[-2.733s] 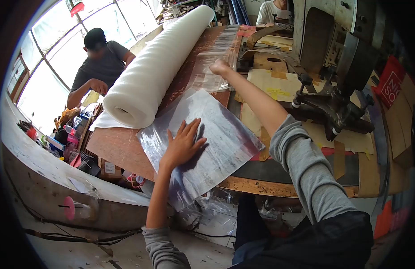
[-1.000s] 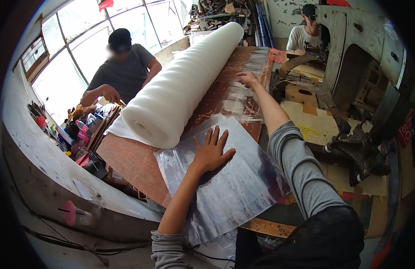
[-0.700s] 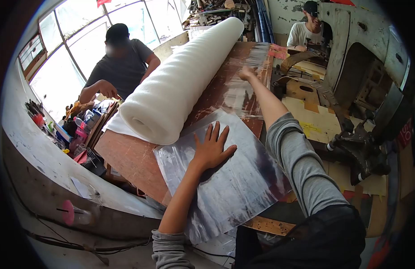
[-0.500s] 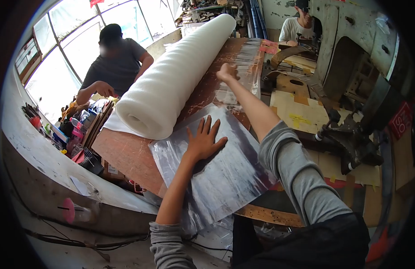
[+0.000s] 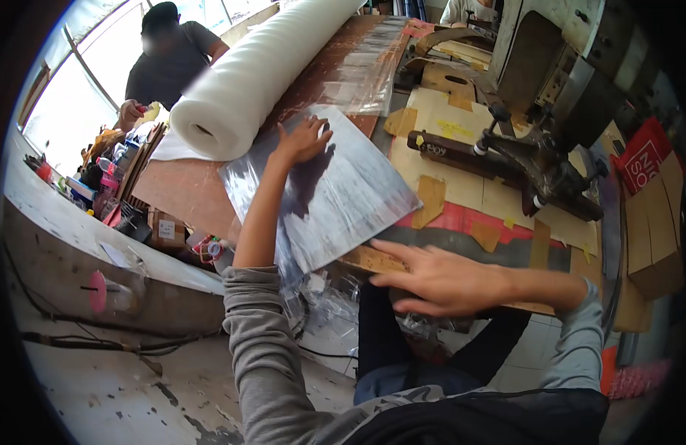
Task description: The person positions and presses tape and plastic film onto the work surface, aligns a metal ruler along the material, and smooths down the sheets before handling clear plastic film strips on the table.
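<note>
A flat rectangular panel with grey and white streaks (image 5: 358,178), in a clear plastic sleeve, lies on the brown work board near me. My left hand (image 5: 304,142) rests on its far part, fingers apart and somewhat bent, casting a dark shadow or reflection. My right hand (image 5: 439,278) hovers near the panel's near right corner, above the bench edge and my lap. Its fingers are stretched out and slightly blurred, with nothing in them. Clear plastic film (image 5: 235,178) sticks out past the panel's left side.
A big roll of white foam sheet (image 5: 246,81) lies along the brown board (image 5: 187,182). On the right are a machine with a black metal arm (image 5: 536,159) and taped tan boards (image 5: 439,111). A person (image 5: 169,59) sits at far left by clutter; another (image 5: 465,11) is behind.
My right hand has come back from the far end of the board to the panel's near corner. My left hand has shifted toward the panel's far edge. The view has tilted down.
</note>
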`<state>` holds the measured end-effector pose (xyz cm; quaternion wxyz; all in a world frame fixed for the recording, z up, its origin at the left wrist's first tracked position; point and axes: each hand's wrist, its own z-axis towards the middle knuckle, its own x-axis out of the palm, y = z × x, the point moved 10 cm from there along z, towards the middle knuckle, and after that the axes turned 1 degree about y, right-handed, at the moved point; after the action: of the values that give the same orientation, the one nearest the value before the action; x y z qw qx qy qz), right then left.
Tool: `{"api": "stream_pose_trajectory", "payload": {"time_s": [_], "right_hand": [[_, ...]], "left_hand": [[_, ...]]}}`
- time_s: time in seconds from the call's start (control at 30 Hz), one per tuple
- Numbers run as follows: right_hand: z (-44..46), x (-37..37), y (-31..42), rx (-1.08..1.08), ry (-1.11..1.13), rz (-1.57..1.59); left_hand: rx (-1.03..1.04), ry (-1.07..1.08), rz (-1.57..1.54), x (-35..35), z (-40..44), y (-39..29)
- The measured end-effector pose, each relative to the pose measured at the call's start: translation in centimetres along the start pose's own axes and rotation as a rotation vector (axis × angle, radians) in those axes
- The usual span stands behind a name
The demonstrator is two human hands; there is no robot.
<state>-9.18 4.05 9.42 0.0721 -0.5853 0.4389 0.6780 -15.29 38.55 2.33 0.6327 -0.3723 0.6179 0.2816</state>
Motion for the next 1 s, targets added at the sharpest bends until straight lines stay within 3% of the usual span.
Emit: {"api": "stream_pose_trajectory", "payload": {"time_s": [0.07, 0.2, 0.33, 0.4, 0.43, 0.5, 0.53, 0.57, 0.6, 0.63, 0.67, 0.73, 0.83, 0.9, 1.0], "right_hand": [[-4.6, 1.8, 0.3, -0.034, -0.001, 0.163], [-11.4, 3.8, 0.7, 0.136, -0.019, 0.274], [-18.3, 4.2, 2.0, 0.213, -0.293, 0.442], [-22.5, 4.4, 2.2, 0.338, -0.41, 0.416], [-24.8, 4.7, 2.4, 0.404, -0.469, 0.407], [-30.2, 5.0, 2.0, 0.608, -0.653, 0.369], [-33.2, 4.8, 2.1, 0.707, -0.765, 0.308], [-36.1, 4.7, 2.1, 0.801, -0.871, 0.244], [-39.7, 5.4, 1.4, 0.943, -1.008, 0.253], [-43.1, 6.5, 0.7, 1.083, -1.137, 0.267], [-45.9, 6.9, -0.1, 1.212, -1.188, 0.191], [-50.3, 6.8, -2.1, 1.403, -1.218, 0.034], [-53.4, 6.4, -4.1, 1.615, -1.118, -0.226], [-53.5, 5.8, -4.4, 1.76, -0.988, -0.459], [-55.1, 6.3, -7.1, 1.702, -0.975, -0.665]], "left_hand": [[-0.049, 0.046, 0.003, -0.8, -1.9, -0.4], [-0.031, -0.079, 0.013, -0.5, -3.0, -0.4], [-0.098, 0.018, -0.024, 2.0, -0.7, 0.5], [0.002, -0.014, -0.061, 5.9, 5.9, 6.1], [-0.018, 0.062, 0.013, 5.0, 5.3, 4.7], [-0.049, -0.121, -0.036, -0.5, 0.8, -2.0], [0.273, -0.28, -0.211, -2.3, 0.2, -4.9], [0.413, -0.378, -0.355, -6.0, -4.9, -11.0], [0.424, -0.321, -0.673, -6.8, -8.5, -15.2], [0.547, -0.319, -0.712, -8.3, -13.6, -20.7], [0.664, -0.247, -0.871, -8.3, -18.3, -25.0], [0.969, 0.085, -1.54, -7.0, -27.9, -32.8], [1.831, 0.38, -1.639, -9.6, -38.2, -40.9], [1.888, 0.349, -1.806, -11.0, -40.6, -42.1], [1.811, 0.26, -1.973, -12.5, -41.6, -43.3]]}}
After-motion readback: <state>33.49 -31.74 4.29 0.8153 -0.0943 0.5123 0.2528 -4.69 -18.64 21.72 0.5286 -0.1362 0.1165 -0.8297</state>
